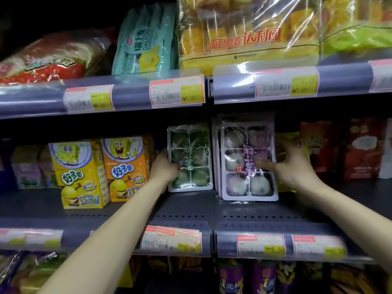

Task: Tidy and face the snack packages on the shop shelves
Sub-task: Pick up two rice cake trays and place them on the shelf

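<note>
On the middle shelf (191, 211), two trays of mochi stand upright side by side, facing out, near the middle of the shelf and set back from its front edge. The left hand (164, 168) grips the green mochi tray (191, 158) at its left edge, thumb curled onto the front film and the other fingers hidden behind the pack. The right hand (294, 166) holds the purple mochi tray (246, 162) at its right edge, thumb pressed across the front label and fingers wrapped round the back; this tray is the front one of a small stack and stands slightly nearer the front edge than the green one. The two trays are just beside each other, a narrow gap between them. To the left of the green tray stand an orange cartoon box (125, 166) and a yellow cartoon box (78, 172); red packets (364, 149) fill the right end of the shelf.
</note>
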